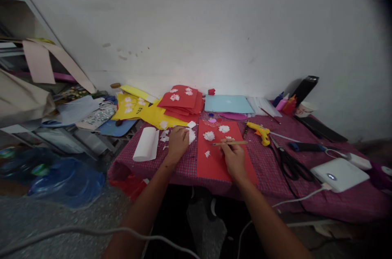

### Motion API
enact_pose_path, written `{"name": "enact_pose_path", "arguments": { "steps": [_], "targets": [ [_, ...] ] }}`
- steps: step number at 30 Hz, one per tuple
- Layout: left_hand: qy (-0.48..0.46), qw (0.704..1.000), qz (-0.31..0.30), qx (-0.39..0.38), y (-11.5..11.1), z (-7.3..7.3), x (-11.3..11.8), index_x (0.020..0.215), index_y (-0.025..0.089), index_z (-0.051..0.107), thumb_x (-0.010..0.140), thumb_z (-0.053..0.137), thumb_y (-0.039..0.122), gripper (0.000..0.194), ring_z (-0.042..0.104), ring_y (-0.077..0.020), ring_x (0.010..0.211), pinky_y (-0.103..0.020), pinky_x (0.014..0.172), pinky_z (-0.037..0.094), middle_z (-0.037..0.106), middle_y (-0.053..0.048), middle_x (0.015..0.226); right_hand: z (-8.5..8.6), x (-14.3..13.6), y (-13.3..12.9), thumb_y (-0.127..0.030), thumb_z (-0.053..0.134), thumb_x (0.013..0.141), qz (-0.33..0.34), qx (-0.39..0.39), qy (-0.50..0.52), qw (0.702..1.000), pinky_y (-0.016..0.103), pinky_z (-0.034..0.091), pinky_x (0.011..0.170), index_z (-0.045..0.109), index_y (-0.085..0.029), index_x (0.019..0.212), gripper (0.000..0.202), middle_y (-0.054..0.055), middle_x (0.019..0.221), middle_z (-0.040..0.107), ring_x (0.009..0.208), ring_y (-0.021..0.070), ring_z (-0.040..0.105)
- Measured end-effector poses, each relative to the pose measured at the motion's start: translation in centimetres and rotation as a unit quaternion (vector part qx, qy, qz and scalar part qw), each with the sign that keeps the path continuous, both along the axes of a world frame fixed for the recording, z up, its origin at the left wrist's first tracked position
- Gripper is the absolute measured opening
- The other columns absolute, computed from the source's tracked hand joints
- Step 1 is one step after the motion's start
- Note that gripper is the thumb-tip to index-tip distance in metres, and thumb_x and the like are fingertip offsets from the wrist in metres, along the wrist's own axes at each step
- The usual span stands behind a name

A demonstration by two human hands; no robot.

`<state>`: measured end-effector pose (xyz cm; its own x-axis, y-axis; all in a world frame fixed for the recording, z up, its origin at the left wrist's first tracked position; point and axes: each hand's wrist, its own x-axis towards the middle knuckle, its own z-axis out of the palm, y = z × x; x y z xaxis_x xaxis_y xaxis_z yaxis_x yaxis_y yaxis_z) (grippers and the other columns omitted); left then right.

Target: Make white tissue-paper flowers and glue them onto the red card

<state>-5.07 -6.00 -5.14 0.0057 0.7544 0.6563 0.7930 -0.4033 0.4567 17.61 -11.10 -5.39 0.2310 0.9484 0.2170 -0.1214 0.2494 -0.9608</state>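
Observation:
My right hand (234, 157) grips a slim paintbrush (237, 143) held level, its dark tip pointing left over a sheet of red paper (211, 169). Ruffled white paper flowers (209, 136) lie on that sheet, with a small torn white piece (207, 154) below them. My left hand (179, 141) is closed at the left of the sheet, over torn white paper scraps (164, 136); whatever its fingers may hold is hidden. Paint blobs in pink, red and blue sit in a clear palette (212, 120) just behind the red sheet.
A white paper roll (146, 144) stands left. Behind are red sheets (180, 99), yellow paper (130, 106) and a light-blue folder (228, 103). At right lie a yellow glue gun (259, 132), black scissors (289, 163), a white power bank (339, 174) with cable, and a black bottle (306, 89).

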Motion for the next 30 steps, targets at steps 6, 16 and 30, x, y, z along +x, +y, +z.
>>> {"name": "enact_pose_path", "arguments": {
  "steps": [6, 16, 30],
  "targets": [
    [-0.112, 0.994, 0.01, -0.004, -0.7, 0.9, -0.1, 0.081, 0.021, 0.07, 0.085, 0.057, 0.02, 0.013, 0.064, -0.021, 0.095, -0.038, 0.092, 0.049, 0.072, -0.005, 0.092, 0.2, 0.0, -0.1, -0.04, 0.067, 0.081, -0.003, 0.0, -0.018, 1.0, 0.025, 0.037, 0.048, 0.064, -0.019, 0.087, 0.023, -0.001, 0.064, 0.057, 0.053, 0.0137, 0.048],
    [-0.258, 0.964, 0.0, -0.066, -1.2, 1.1, -0.1, 0.088, 0.018, 0.071, 0.087, 0.058, 0.027, 0.016, 0.067, -0.0182, 0.085, -0.031, 0.081, 0.051, 0.074, -0.004, 0.089, -0.6, 0.1, 0.2, -0.041, 0.07, 0.078, -0.015, -0.003, -0.009, 1.0, 0.026, 0.037, 0.049, 0.066, -0.019, 0.085, 0.023, 0.0, 0.069, 0.06, 0.055, 0.0144, 0.049],
    [-0.132, 0.989, 0.029, -0.052, -1.6, 0.7, -0.3, 0.09, 0.019, 0.069, 0.075, 0.056, 0.012, 0.021, 0.065, -0.023, 0.095, -0.039, 0.089, 0.051, 0.071, -0.007, 0.097, -0.1, 0.1, -0.1, -0.039, 0.068, 0.081, 0.004, -0.001, -0.008, 1.0, 0.025, 0.037, 0.048, 0.065, -0.02, 0.088, 0.021, -0.001, 0.065, 0.057, 0.053, 0.014, 0.048]
  ]
}}
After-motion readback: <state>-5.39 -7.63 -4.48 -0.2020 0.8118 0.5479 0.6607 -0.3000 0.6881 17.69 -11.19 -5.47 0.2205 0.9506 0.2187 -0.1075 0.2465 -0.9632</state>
